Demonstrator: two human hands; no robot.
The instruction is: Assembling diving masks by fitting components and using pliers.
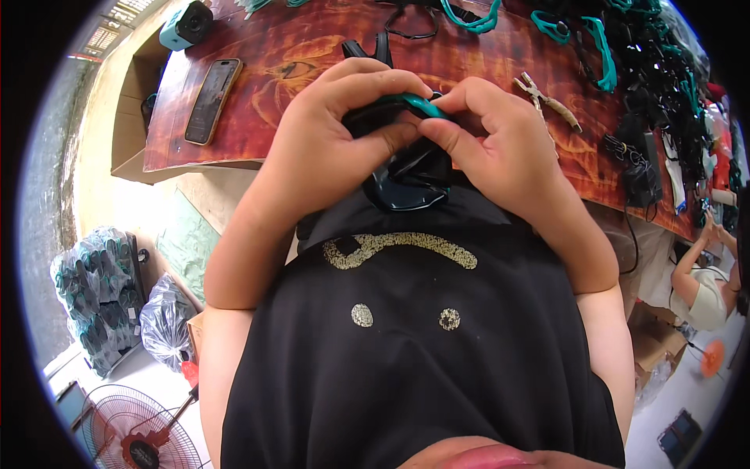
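Close to my body, at the table's near edge, my left hand [344, 129] and my right hand [496, 133] hold what looks like a black and teal diving mask [406, 191]. Its glossy dark lower part hangs below my fingers, over my black shirt. Both hands pinch the teal edge [422, 105] at the top with thumbs and fingertips, close together. A black strap [369, 51] sticks out beyond my left hand. Part of the mask is hidden behind my fingers. To the right of my right hand, a pair of pliers [551, 102] lies on the table.
The glossy red-brown table [258, 109] carries a phone [212, 102], a teal and black camera-like device [186, 26], and teal frames [600, 55]. Black and teal parts [664, 86] pile up at right. A fan [141, 438] and bagged goods [98, 301] stand left; another person [707, 289] sits right.
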